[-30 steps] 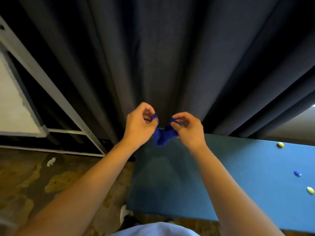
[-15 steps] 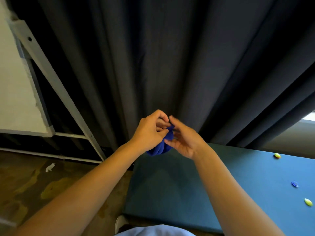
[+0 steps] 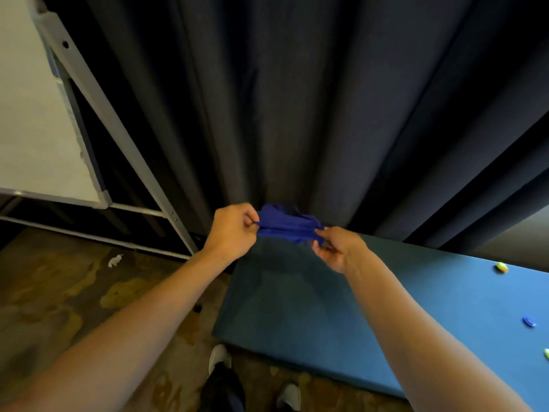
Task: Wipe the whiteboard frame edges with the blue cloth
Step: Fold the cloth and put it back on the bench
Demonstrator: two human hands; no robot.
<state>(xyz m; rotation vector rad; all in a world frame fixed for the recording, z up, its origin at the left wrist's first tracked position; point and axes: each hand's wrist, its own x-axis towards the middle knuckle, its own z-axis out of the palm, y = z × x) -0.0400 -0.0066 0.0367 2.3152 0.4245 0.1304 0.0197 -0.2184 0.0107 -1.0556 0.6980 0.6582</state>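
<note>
A dark blue cloth (image 3: pixel 286 223) is stretched between both hands in front of me, above the corner of a blue table. My left hand (image 3: pixel 233 228) pinches its left end and my right hand (image 3: pixel 337 246) pinches its right end. The whiteboard (image 3: pixel 35 120) stands at the far left, well apart from my hands. Its grey metal frame edge (image 3: pixel 53 197) runs along the bottom and ends in a corner piece. A grey stand leg (image 3: pixel 118 129) slants down beside the board.
Dark curtains (image 3: pixel 297 99) hang straight ahead. A blue table (image 3: pixel 416 322) lies at the right with small round magnets, one yellow (image 3: pixel 501 267) and one blue (image 3: pixel 529 321). The floor at the left is brown and stained, with a white scrap (image 3: pixel 115 260). My shoes (image 3: pixel 219 358) show at the bottom.
Half a second ago the cloth was bunched between my hands held close together. My hands have moved apart and the cloth is pulled out wide. The view has shifted towards the whiteboard.
</note>
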